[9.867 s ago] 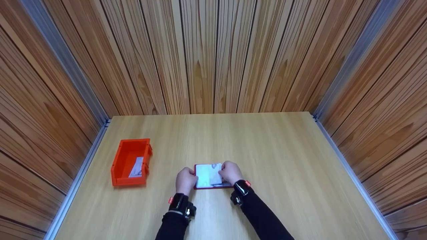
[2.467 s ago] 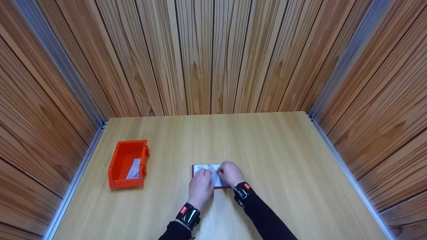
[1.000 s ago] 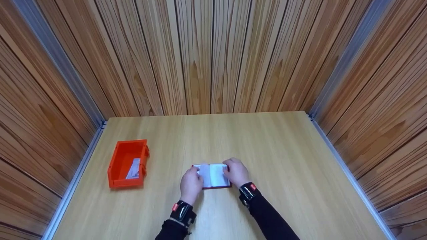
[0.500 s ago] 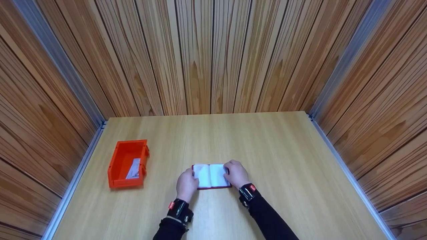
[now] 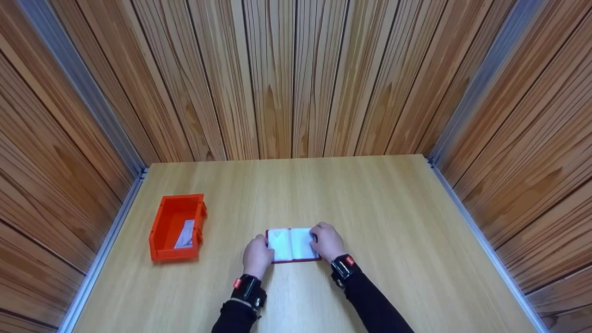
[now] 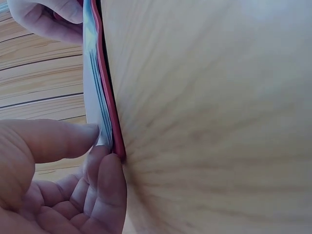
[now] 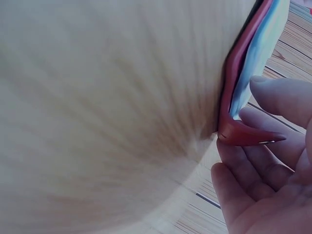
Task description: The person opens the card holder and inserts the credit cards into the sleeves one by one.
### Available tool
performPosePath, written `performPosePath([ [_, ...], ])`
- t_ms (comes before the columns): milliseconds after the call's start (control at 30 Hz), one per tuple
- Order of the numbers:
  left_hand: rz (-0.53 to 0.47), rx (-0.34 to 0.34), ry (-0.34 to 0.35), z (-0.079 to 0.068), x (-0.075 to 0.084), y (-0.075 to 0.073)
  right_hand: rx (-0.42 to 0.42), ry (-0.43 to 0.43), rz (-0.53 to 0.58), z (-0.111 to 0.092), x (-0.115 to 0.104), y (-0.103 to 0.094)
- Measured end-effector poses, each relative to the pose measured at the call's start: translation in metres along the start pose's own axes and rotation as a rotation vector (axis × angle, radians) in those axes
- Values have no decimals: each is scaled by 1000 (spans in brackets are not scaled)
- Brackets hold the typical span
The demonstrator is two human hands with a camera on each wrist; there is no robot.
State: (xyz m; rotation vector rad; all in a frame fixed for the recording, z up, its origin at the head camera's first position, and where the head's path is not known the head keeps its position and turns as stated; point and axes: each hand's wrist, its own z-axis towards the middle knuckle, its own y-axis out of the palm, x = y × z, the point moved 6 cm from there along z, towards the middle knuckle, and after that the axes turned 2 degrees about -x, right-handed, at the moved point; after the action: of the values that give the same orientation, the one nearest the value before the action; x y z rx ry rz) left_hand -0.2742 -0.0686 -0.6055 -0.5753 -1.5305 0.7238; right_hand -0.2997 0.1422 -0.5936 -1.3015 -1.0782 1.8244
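A small red card holder [image 5: 303, 260] lies spread like a book on the table, its glossy pale pages [image 5: 280, 243] facing up. My left hand [image 5: 257, 256] pinches its left edge. In the left wrist view the thumb [image 6: 73, 139] presses on the stacked pages and the fingers [image 6: 111, 180] are against the edge of the red cover. At the right edge my right hand [image 5: 328, 242] holds the cover, fingers curled about a red strap [image 7: 248, 134] that sticks out there. The right thumb [image 7: 273, 95] is over the page side.
An orange bin [image 5: 175, 254] stands to the left on the wooden table [image 5: 379, 208], with whitish paper pieces [image 5: 185, 234] inside it. Wood-panelled walls [image 5: 277, 92] and metal corner rails [image 5: 485, 231] enclose the tabletop.
Much earlier my right hand held a white card over the holder. Later both hands worked at its middle. Since one second ago, my left hand has laid a page down leftward and moved to the edge.
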Motion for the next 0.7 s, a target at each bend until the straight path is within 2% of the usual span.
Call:
performPosePath([
  [200, -10, 18, 12, 0, -3, -1, -15, 12, 1, 0, 1, 2],
  [467, -13, -21, -15, 2, -3, -4, 3, -9, 16, -1, 0, 0],
  [567, -34, 10, -20, 3, -4, -15, 32, -36, 12, -1, -1, -1],
  [700, -62, 51, -31, 9, -8, -37, 49, -55, 9, -2, -2, -2],
])
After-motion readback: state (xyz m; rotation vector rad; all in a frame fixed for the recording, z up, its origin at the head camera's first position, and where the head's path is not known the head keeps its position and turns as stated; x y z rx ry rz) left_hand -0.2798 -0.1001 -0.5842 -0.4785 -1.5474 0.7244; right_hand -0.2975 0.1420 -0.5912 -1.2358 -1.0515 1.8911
